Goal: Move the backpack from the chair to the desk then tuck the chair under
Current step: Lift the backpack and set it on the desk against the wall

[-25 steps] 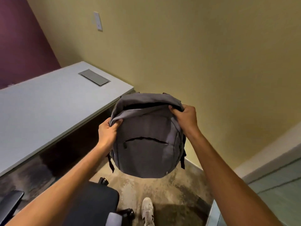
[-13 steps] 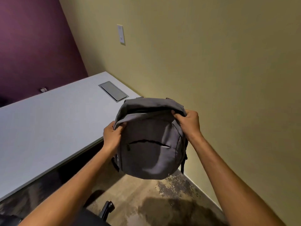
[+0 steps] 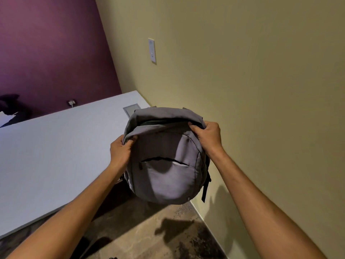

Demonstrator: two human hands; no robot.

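Above the desk (image 3: 56, 156) edge, both hands' fingers (image 3: 130, 140) pinch the grey backpack (image 3: 166, 165).

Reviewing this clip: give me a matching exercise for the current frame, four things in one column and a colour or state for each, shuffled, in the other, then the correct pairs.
Column 1:
1. backpack
2. desk
3. wall plate
4. left hand

Column 2:
A. fixed on the yellow wall
B. grey, held in the air by both hands
C. white top, with a grey panel set into it near the corner
D. gripping the bag's upper edge on the desk side

Pairs: 1-B, 2-C, 3-A, 4-D

The right hand grips the opposite upper edge, on the yellow wall's side.
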